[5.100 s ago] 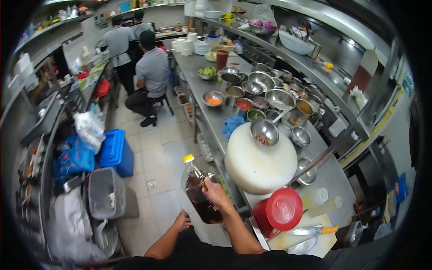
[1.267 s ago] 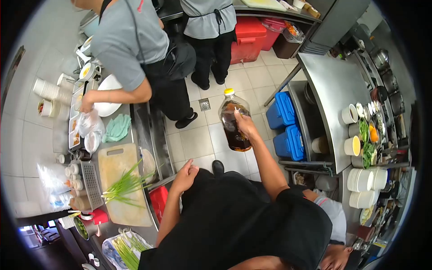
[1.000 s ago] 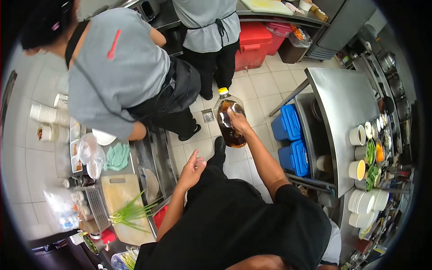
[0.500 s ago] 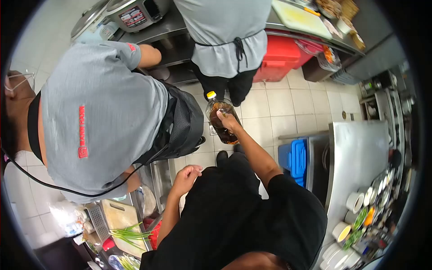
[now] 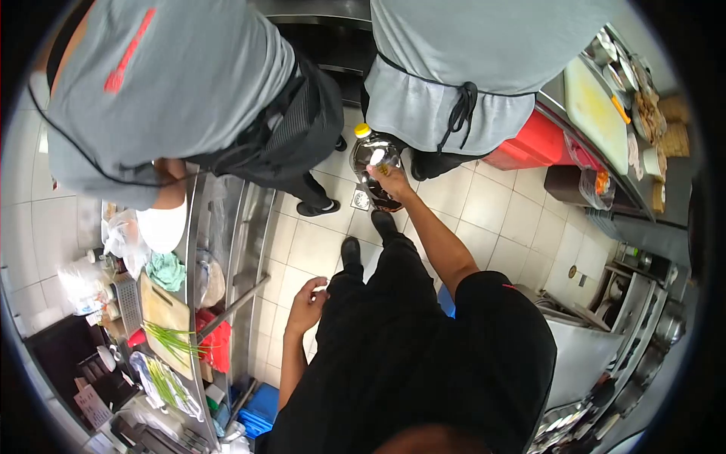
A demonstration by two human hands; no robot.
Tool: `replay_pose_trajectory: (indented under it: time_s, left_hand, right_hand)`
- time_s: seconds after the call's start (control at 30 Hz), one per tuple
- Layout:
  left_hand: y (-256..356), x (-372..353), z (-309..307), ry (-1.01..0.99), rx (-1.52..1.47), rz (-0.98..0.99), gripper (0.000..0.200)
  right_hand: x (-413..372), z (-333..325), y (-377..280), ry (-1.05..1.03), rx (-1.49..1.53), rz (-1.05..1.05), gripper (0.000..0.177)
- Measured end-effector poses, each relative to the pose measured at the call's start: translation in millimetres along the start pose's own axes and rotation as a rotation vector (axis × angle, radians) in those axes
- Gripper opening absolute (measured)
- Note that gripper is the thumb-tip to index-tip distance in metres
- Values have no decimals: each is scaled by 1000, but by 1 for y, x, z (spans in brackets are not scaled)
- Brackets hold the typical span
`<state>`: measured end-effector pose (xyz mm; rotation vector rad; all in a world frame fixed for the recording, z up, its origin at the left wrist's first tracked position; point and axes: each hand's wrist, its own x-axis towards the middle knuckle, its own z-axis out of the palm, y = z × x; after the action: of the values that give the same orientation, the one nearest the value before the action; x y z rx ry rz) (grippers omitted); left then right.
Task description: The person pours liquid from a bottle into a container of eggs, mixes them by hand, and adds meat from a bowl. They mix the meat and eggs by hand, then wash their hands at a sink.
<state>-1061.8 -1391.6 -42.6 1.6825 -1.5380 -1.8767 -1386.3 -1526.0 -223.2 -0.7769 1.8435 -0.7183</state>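
Note:
My right hand (image 5: 389,181) is closed around a large clear plastic bottle (image 5: 386,147) with a yellow cap and dark brown liquid inside. The bottle is held out in front of me, cap end away from me, above the tiled floor and between two people in grey shirts. By my left thigh hangs my left hand (image 5: 305,306), its fingers loosely bent and somewhat apart. I see nothing held in it.
One person (image 5: 174,83) stands ahead on the left, another (image 5: 469,68) straight ahead. On the left, a steel counter carries a cutting board (image 5: 162,303) with green onions (image 5: 170,340). A red bin (image 5: 522,144) is at the right, below a white cutting board (image 5: 597,113). Steel shelving (image 5: 628,333) lines the right.
I have moved forward, nearer the two people, with the bottle still in my right hand. More of the left counter shows now. My left hand still hangs by my thigh.

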Motion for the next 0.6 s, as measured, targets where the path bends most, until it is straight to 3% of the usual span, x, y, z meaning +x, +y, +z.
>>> replay_pose_trajectory:
  time_s: [0.07, 0.13, 0.27, 0.37, 0.5, 0.53, 0.6]
  left_hand:
    - [40, 24, 19, -57, -29, 110, 26]
    - [84, 54, 37, -91, 0, 269, 26]
    - [173, 101, 59, -92, 68, 448, 58]
    - [211, 149, 64, -30, 52, 652, 81]
    - [255, 192, 81, 95, 255, 841, 92]
    - [261, 198, 89, 114, 294, 880, 94]
    - [271, 197, 104, 39, 238, 906, 98]
  right_hand:
    - [-10, -11, -10, -4, 1, -62, 67]
    - [-11, -17, -6, -48, -62, 13, 62]
    - [5, -11, 50, -172, -5, 97, 79]
    - [-10, -17, 53, -211, -67, 27, 78]
    - [-9, -4, 90, -146, 49, 33, 79]
    - [-25, -15, 74, -163, -15, 126, 78]
    - [-19, -5, 97, -134, 75, 14, 77]
